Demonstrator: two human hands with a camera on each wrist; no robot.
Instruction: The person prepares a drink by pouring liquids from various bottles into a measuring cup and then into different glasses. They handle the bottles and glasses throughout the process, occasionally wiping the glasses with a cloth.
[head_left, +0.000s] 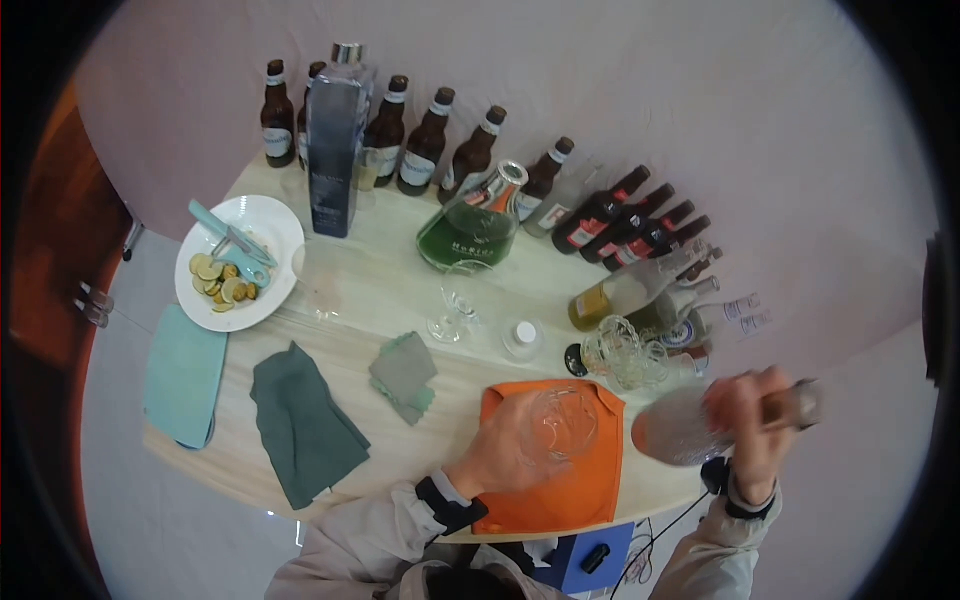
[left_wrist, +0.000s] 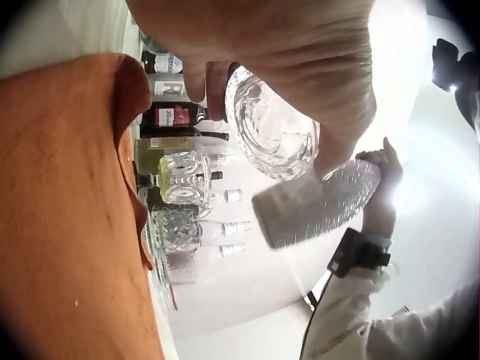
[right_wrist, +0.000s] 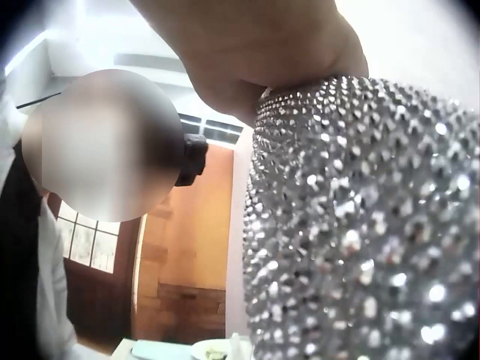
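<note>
My left hand (head_left: 500, 445) holds a clear cut-glass tumbler (head_left: 562, 425) above an orange cloth (head_left: 590, 500), thumb and fingers around its side. Off to the right, my right hand (head_left: 757, 420) grips the neck of a bottle (head_left: 680, 422) covered in silvery rhinestones. The left wrist view shows this studded bottle (left_wrist: 315, 206) raised off the table, base down and slightly tilted, beside the tumbler (left_wrist: 270, 127). Its glittering side fills much of the right wrist view, with the palm over its top.
Brown beer bottles (head_left: 425, 150) line the table's back edge. Nearer stand a tall dark bottle (head_left: 335, 150), a green-filled decanter (head_left: 468, 235), a stemmed glass (head_left: 455, 310) and glass mugs (head_left: 620, 355). A plate (head_left: 290, 215) of lemon slices and folded cloths (head_left: 308, 430) lie leftward.
</note>
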